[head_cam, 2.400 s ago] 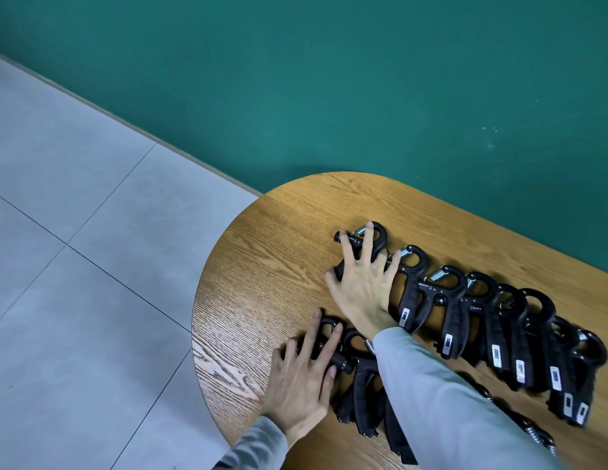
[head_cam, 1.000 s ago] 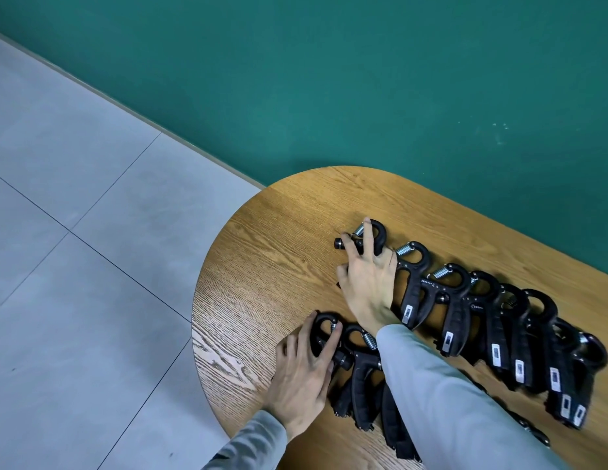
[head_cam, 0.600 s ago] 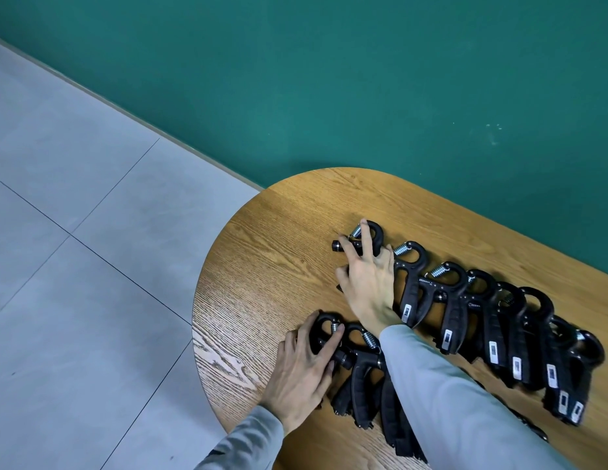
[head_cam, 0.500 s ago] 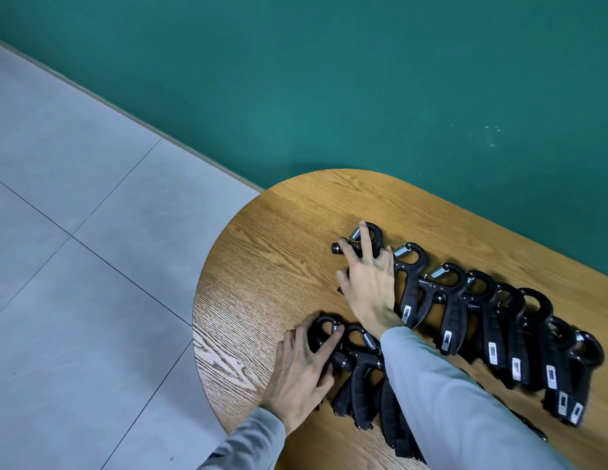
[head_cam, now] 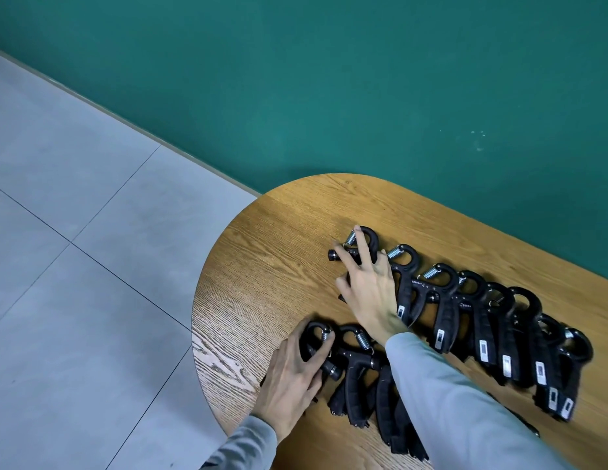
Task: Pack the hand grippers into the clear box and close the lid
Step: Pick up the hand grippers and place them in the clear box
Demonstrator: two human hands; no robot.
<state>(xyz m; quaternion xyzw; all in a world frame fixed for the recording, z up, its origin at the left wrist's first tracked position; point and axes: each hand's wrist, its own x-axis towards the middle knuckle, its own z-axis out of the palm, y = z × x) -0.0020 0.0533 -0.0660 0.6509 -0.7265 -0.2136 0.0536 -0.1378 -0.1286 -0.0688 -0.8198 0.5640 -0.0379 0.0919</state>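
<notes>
I see right hand point(head_cam: 367, 293) flat, fingers spread over end hand gripper point(head_cam: 363, 244) of far row. Left hand point(head_cam: 294, 374) curls on near-row end gripper point(head_cam: 316, 340), seemingly pinching loop. Handles run toward me. Clear box not visible.

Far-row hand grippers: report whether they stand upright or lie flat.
Lying flat: the far-row hand grippers overlap on the table, handles toward the person.

two hand gripper rows point(head_cam: 465, 320) on table point(head_cam: 268, 266), far behind near.
</notes>
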